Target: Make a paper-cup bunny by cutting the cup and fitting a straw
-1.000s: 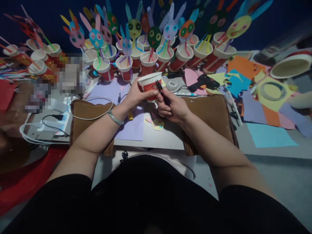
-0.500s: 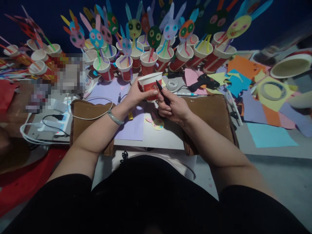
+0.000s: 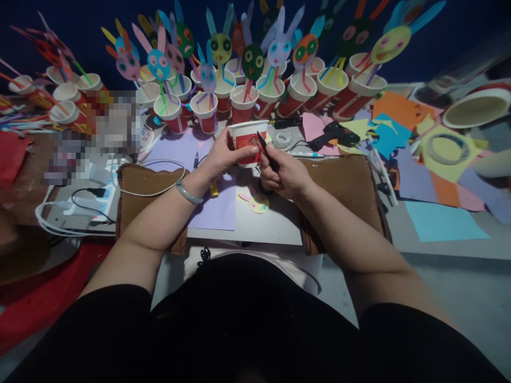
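Observation:
A red and white paper cup (image 3: 244,142) is held slightly tilted above the table by my left hand (image 3: 222,155), its fingers wrapped round the cup's left side. My right hand (image 3: 282,171) grips a black pen (image 3: 268,151), whose tip points up and left at the cup's right side. Whether the tip touches the cup cannot be made out. Below the cup, a small yellow paper rabbit face (image 3: 258,203) with a pink ear lies on the table. Purple paper (image 3: 217,213) is under my left wrist.
Behind stand several cups with paper rabbits on straws, such as a front one (image 3: 204,113). A black glue gun (image 3: 337,134) and tape roll (image 3: 282,139) lie behind my right hand. Brown pads (image 3: 339,186) are under my forearms. Paper scraps (image 3: 419,170) lie right; a power strip (image 3: 101,199) left.
The cup has shifted very slightly to the right and turned a little in my left hand. My right hand keeps its grip on the pen, almost unmoved.

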Motion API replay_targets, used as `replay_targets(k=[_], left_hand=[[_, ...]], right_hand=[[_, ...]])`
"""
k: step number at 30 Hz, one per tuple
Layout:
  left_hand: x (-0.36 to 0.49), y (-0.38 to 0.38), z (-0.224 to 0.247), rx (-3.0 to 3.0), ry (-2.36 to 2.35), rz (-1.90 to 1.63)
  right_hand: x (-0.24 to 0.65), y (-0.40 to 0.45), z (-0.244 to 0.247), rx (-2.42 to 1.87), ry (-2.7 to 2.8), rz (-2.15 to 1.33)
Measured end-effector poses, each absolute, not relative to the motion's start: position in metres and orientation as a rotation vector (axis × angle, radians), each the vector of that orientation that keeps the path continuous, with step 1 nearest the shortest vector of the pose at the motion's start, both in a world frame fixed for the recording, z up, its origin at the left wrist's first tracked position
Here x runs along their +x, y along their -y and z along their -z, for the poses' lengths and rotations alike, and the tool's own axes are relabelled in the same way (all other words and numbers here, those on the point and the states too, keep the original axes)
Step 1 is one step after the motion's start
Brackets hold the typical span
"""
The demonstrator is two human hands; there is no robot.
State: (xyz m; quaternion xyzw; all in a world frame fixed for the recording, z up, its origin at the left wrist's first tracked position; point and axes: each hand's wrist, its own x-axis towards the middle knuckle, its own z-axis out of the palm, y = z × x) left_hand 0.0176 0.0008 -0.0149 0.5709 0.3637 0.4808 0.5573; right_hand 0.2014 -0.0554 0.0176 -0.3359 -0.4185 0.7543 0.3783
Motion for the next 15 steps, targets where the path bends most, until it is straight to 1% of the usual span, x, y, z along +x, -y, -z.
replay_targets(k=[8,15], left_hand=[[0.017,0.001,0.013,1.348,-0.802,-1.096],[0.013,-0.006,0.023,1.368,-0.822,-1.149]], right_hand=[[0.208,0.053,-0.019,-0.864,1.083,-1.985],[0.211,0.052,-0.022,-0.859,1.081,-2.013]])
